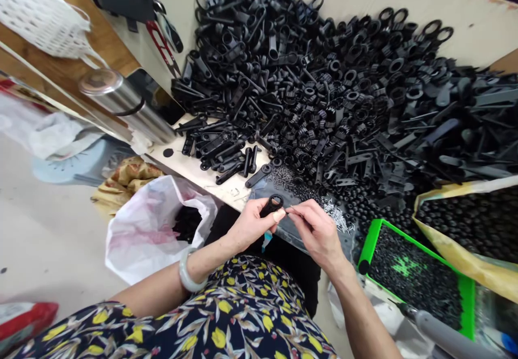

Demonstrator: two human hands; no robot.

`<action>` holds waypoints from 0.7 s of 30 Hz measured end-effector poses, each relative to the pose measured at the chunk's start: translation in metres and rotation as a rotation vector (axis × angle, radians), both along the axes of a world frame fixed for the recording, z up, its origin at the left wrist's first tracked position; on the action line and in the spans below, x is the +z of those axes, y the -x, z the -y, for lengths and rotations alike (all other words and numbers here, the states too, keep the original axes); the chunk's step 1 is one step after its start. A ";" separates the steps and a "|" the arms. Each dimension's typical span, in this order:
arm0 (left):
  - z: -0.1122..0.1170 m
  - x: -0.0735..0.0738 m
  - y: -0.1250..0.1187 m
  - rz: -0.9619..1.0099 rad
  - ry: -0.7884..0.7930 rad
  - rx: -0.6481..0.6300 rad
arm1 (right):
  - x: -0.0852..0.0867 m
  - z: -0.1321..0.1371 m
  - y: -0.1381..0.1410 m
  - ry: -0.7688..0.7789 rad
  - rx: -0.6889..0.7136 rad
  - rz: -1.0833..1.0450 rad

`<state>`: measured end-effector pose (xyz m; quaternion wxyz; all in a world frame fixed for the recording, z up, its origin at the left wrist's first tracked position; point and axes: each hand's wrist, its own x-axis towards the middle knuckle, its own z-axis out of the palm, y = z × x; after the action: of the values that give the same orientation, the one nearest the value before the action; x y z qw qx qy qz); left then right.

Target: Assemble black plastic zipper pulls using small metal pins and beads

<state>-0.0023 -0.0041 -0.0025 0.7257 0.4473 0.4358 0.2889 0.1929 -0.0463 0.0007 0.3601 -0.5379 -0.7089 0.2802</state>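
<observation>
Over the front edge of the table, my left hand (253, 224) grips a black plastic ring-ended part (272, 203), its round opening facing up. Thumb and fingers of my right hand (318, 232) are pinched at the side of this part; whatever sits between those fingertips is too small to make out. Just behind my hands lie small silver pins (338, 216) and tiny dark pieces (283, 178) on a grey mat (291, 229). A black lever-shaped part (259, 175) rests near the mat's left corner.
A large heap of black plastic parts (307, 89) covers the table's back. To the left stand a steel flask (133, 105) and a white bag (137, 240). On the right are a green tray (370, 245) of small black pieces and a yellow-edged bag (453, 251).
</observation>
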 end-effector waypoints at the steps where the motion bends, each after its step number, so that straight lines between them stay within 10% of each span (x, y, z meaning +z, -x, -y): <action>1: 0.000 -0.002 0.000 0.022 0.031 0.004 | 0.000 0.000 0.000 -0.001 -0.006 -0.003; 12: 0.003 -0.010 -0.014 0.181 0.287 0.096 | -0.003 0.006 0.013 0.058 -0.288 -0.116; 21: 0.009 -0.006 -0.018 0.171 0.282 0.127 | -0.011 0.013 0.011 -0.183 -0.221 -0.009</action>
<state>0.0152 -0.0129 -0.0087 0.7958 0.2864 0.4361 0.3074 0.1818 -0.0592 -0.0100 0.4395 -0.5764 -0.6662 0.1752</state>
